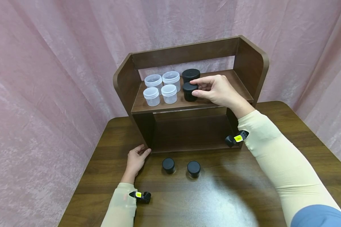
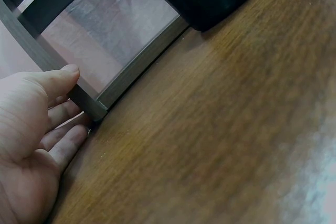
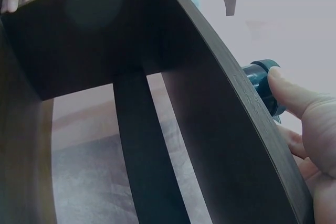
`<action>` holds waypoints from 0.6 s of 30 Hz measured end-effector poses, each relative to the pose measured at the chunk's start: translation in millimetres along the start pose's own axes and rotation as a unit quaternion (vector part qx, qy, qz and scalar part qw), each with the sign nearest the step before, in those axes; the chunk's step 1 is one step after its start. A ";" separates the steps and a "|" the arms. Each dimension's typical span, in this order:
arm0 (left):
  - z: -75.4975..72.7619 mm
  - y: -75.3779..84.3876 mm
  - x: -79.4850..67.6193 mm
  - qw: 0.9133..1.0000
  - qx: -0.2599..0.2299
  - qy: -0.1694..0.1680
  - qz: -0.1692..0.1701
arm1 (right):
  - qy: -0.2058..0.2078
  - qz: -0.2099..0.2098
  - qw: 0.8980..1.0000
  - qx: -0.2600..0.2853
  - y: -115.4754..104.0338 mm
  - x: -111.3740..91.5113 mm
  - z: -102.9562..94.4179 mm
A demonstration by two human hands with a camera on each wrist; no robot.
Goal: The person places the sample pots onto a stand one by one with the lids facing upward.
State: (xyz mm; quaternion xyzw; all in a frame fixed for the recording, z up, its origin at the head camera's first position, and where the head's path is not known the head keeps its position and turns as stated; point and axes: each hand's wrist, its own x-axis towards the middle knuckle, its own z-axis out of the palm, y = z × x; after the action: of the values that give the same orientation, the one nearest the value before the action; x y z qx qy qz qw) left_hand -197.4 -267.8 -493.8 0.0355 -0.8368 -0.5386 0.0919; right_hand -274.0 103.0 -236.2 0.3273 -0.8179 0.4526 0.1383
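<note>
My right hand point(image 1: 220, 90) pinches a small black jar point(image 1: 189, 94) between thumb and fingers, at the front of the upper board of a brown wooden shelf point(image 1: 210, 104). A larger black jar point(image 1: 191, 74) stands right behind it. In the right wrist view, the thumb lies against the lid of the black jar point(image 3: 265, 85). My left hand point(image 1: 136, 160) holds the shelf's lower left front corner, thumb at the panel's edge and fingers along its outer side. Left of the black jars stand clear jars with white lids point(image 1: 169, 91), two small ones before two larger ones.
Two small jars with black lids, a left one point(image 1: 168, 165) and a right one point(image 1: 194, 168), stand on the wooden table point(image 1: 187, 201) before the shelf. The shelf has side panels point(image 1: 251, 66) and a back rail point(image 1: 187, 54). Pink curtains point(image 1: 59, 78) hang behind.
</note>
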 end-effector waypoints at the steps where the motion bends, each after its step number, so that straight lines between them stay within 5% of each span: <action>1: -0.1 0.0 0.1 1.000 -0.001 -0.001 0.000 | 0.001 -0.002 1.000 -0.005 -0.1 0.0 0.1; 18: 0.4 0.4 1.4 1.000 -0.003 0.000 0.004 | 0.011 -0.008 1.000 -0.028 -0.5 -1.5 0.2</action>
State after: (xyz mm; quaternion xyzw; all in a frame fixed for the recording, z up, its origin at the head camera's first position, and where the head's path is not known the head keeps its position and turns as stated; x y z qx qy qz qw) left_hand -198.9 -267.5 -493.4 0.0316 -0.8353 -0.5406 0.0945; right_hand -272.6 103.2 -236.8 0.3250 -0.8258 0.4320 0.1603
